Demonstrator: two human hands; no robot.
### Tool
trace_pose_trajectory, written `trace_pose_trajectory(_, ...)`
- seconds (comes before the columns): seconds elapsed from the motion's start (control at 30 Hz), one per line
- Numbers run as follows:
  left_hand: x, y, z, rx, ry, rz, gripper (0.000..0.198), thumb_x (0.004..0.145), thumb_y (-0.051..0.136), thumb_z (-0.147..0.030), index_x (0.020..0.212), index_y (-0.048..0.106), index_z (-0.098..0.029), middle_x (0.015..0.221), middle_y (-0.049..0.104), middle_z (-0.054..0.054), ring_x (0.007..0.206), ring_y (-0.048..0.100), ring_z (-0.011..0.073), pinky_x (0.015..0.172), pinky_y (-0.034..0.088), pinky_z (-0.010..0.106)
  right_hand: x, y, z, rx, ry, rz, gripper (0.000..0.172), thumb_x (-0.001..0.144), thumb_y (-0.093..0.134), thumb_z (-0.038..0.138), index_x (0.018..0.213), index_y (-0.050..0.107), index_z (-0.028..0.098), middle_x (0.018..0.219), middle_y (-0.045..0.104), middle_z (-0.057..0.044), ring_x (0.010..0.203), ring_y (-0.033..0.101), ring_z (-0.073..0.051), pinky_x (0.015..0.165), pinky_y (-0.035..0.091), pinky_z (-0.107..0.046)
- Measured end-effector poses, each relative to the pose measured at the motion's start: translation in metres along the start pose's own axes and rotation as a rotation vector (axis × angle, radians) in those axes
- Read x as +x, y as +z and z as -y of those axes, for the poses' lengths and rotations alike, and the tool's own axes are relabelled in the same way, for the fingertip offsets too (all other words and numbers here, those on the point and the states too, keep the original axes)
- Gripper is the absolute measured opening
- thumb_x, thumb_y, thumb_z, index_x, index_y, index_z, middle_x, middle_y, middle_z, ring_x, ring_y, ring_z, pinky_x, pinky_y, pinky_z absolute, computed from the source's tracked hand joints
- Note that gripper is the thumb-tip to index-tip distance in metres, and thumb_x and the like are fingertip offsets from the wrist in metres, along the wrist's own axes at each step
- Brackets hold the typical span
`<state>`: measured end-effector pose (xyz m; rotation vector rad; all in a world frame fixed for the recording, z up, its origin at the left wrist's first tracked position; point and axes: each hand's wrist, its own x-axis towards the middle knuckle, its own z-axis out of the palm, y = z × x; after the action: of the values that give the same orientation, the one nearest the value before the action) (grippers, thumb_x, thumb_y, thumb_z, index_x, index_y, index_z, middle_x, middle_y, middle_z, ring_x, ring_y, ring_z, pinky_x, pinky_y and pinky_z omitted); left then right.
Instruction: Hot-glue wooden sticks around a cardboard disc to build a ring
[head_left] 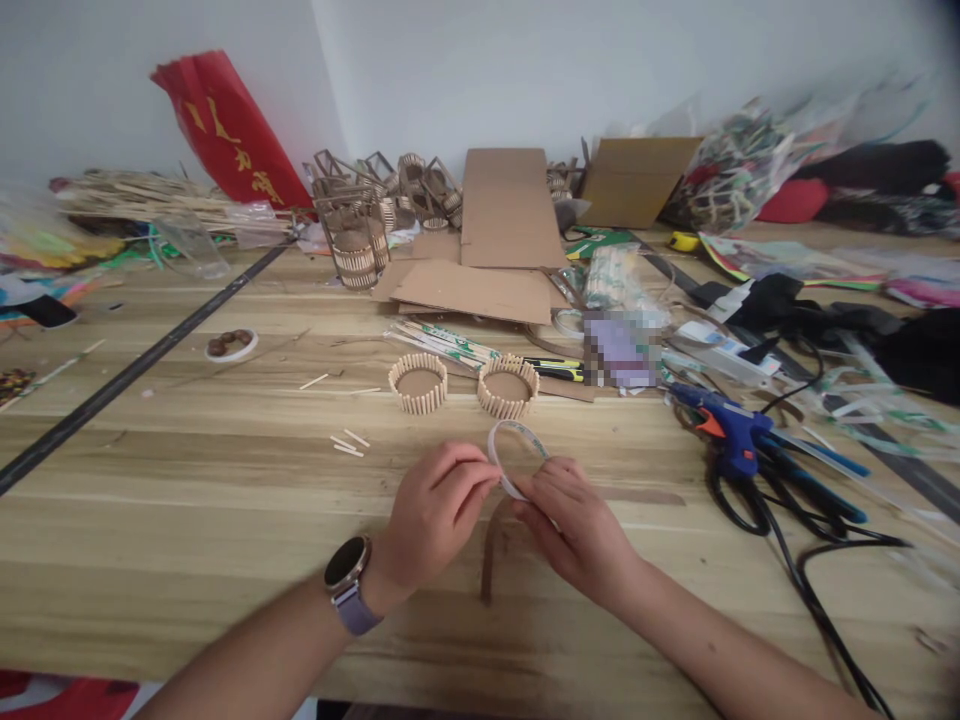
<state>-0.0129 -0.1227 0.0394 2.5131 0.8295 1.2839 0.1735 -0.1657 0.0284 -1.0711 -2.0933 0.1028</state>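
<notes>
Between my hands is a thin white ring (493, 447) with green print on its inner face, like a narrow tape roll. My left hand (442, 495) pinches its left edge with thumb and fingertips. My right hand (574, 520) is closed on the right and lower side, its fingers covering part of the ring. Below them a brown strip (489, 560) curves down; whether it touches the right hand I cannot tell. Just beyond the ring stand two round stick-walled baskets with brown bases, a left basket (418, 400) and a right basket (508, 405).
Short white sticks (349, 445) lie left of my hands. A blue glue gun (731, 430) with a black cable rests at the right, beside blue-handled pliers (817, 485). Cardboard sheets (472, 290), a utility knife (553, 370) and stick-built lanterns (352, 250) stand farther back.
</notes>
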Motion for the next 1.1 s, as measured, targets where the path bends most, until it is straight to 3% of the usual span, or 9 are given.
trace_pose_trajectory(0.2, 0.0, 0.0, -0.002, 0.034, -0.003, -0.008, 0.01, 0.093, 0.05, -0.015, 0.092, 0.058, -0.019, 0.091, 0.062, 0.006, 0.086, 0.061, 0.0165, 0.076, 0.053, 0.028, -0.002, -0.003, -0.003, -0.089, 0.068, -0.084, 0.029, 0.092, 0.05, 0.014, 0.12, 0.051, 0.021, 0.082, 0.068, -0.005, 0.072, 0.06, -0.019, 0.069, 0.043, -0.032)
trace_pose_trajectory(0.37, -0.003, -0.001, -0.008, 0.007, 0.053, 0.034, 0.01, 0.092, 0.05, -0.012, 0.095, 0.056, -0.02, 0.094, 0.062, 0.006, 0.088, 0.061, 0.0164, 0.077, 0.051, 0.029, 0.0, -0.014, -0.011, -0.177, 0.016, -0.143, 0.014, 0.092, 0.05, 0.011, 0.096, 0.056, 0.023, 0.075, 0.067, -0.001, 0.064, 0.058, -0.017, 0.065, 0.038, -0.032)
trace_pose_trajectory(0.5, 0.0, -0.002, -0.01, -0.145, -0.136, -0.022, 0.004, 0.092, 0.049, -0.018, 0.095, 0.05, -0.02, 0.089, 0.062, 0.004, 0.079, 0.06, 0.0147, 0.071, 0.05, 0.027, 0.002, -0.026, -0.02, -0.272, 0.074, -0.177, 0.014, 0.092, 0.049, 0.013, 0.09, 0.056, 0.024, 0.072, 0.066, -0.001, 0.065, 0.057, -0.017, 0.066, 0.038, -0.033)
trace_pose_trajectory(0.57, 0.004, -0.001, -0.011, -0.102, -0.265, 0.1, 0.006, 0.091, 0.053, -0.025, 0.089, 0.05, -0.02, 0.079, 0.061, 0.001, 0.069, 0.058, 0.0143, 0.063, 0.048, 0.026, 0.004, -0.033, -0.023, -0.277, 0.144, -0.223, 0.011, 0.092, 0.05, 0.016, 0.09, 0.056, 0.024, 0.077, 0.066, -0.002, 0.07, 0.059, -0.018, 0.068, 0.04, -0.034)
trace_pose_trajectory(0.67, 0.006, 0.002, -0.013, 0.058, -0.346, 0.432, 0.02, 0.08, 0.068, -0.034, 0.081, 0.053, -0.02, 0.07, 0.06, -0.001, 0.062, 0.057, 0.0165, 0.055, 0.042, 0.026, 0.008, -0.041, -0.024, -0.21, 0.227, -0.285, 0.008, 0.093, 0.051, 0.021, 0.089, 0.057, 0.025, 0.083, 0.065, -0.004, 0.076, 0.059, -0.019, 0.066, 0.042, -0.034)
trace_pose_trajectory(0.73, 0.006, 0.005, -0.014, 0.115, -0.358, 0.601, 0.02, 0.075, 0.072, -0.028, 0.082, 0.055, -0.019, 0.069, 0.061, -0.001, 0.061, 0.057, 0.0178, 0.052, 0.039, 0.026, 0.01, -0.046, -0.024, -0.127, 0.26, -0.334, 0.008, 0.092, 0.052, 0.024, 0.087, 0.058, 0.025, 0.084, 0.064, -0.005, 0.079, 0.059, -0.02, 0.065, 0.044, -0.033)
trace_pose_trajectory(0.83, 0.006, 0.007, -0.013, 0.14, -0.377, 0.7, 0.01, 0.077, 0.063, -0.011, 0.083, 0.058, -0.018, 0.07, 0.065, 0.001, 0.064, 0.061, 0.0191, 0.054, 0.038, 0.027, 0.011, -0.054, -0.026, 0.099, 0.35, -0.393, 0.007, 0.09, 0.057, 0.029, 0.085, 0.059, 0.024, 0.083, 0.062, -0.004, 0.078, 0.057, -0.019, 0.066, 0.045, -0.032)
trace_pose_trajectory(0.97, 0.012, 0.007, -0.007, 0.152, -0.389, 0.641, 0.013, 0.08, 0.054, -0.006, 0.077, 0.059, -0.018, 0.074, 0.067, 0.001, 0.068, 0.062, 0.0181, 0.059, 0.04, 0.026, 0.012, -0.069, -0.033, 0.62, 0.574, -0.331, 0.02, 0.08, 0.07, 0.042, 0.079, 0.06, 0.023, 0.071, 0.055, 0.001, 0.056, 0.047, -0.012, 0.052, 0.039, -0.027)
trace_pose_trajectory(1.1, 0.012, 0.008, -0.001, 0.382, -0.234, 0.548, 0.012, 0.084, 0.051, -0.009, 0.077, 0.057, -0.017, 0.074, 0.064, 0.003, 0.067, 0.059, 0.0192, 0.057, 0.04, 0.028, 0.013, -0.081, -0.034, 1.091, 0.701, -0.055, 0.031, 0.07, 0.076, 0.047, 0.069, 0.059, 0.021, 0.056, 0.043, 0.006, 0.041, 0.027, -0.005, 0.041, 0.028, -0.023)
